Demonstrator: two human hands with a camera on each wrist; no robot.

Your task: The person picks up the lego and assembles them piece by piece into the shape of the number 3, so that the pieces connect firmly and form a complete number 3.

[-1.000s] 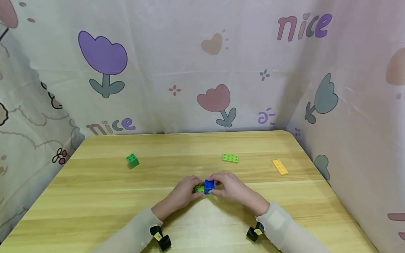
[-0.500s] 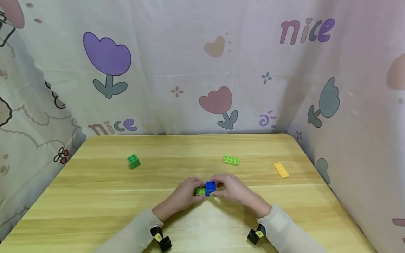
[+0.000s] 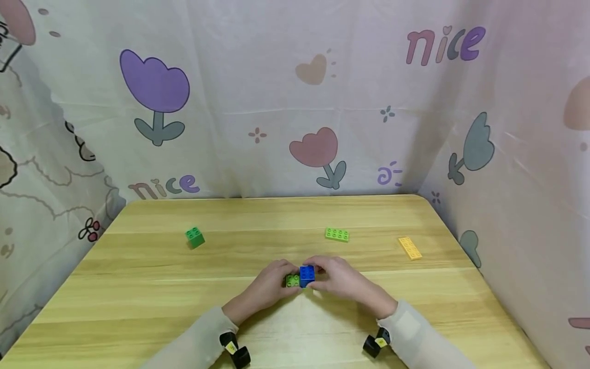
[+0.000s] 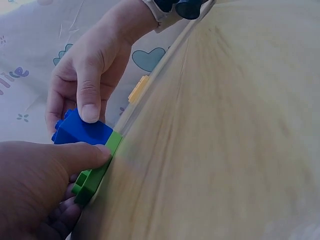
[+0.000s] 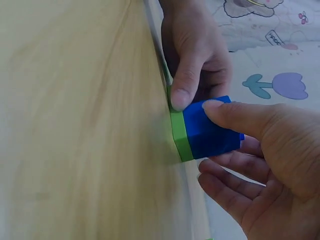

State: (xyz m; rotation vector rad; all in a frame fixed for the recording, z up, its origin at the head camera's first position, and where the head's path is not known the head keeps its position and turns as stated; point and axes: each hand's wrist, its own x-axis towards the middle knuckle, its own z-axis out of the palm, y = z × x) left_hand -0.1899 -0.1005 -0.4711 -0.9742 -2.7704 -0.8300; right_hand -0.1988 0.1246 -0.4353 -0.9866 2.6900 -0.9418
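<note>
Near the middle of the table my left hand (image 3: 271,282) pinches a flat light-green building brick (image 3: 292,280) between thumb and fingers. A blue building brick (image 3: 307,275) stands on the right end of that green one, studs up. My right hand (image 3: 340,279) pinches the blue brick from the right, thumb on the near side. In the left wrist view the blue brick (image 4: 82,129) sits against the green brick (image 4: 95,175), whose free studs show at its left end. The right wrist view has the blue brick (image 5: 210,130) flush against the green brick (image 5: 180,132).
At the back left of the wooden table (image 3: 138,307) is a dark-green brick (image 3: 195,237). A flat light-green brick (image 3: 337,234) lies behind the hands, and a flat yellow brick (image 3: 409,248) lies farther right. A printed curtain (image 3: 230,77) hangs behind the table.
The whole scene has shifted slightly in the head view. Both hands keep hold of their bricks in nearly the same place, and the blue brick stays on the green one.
</note>
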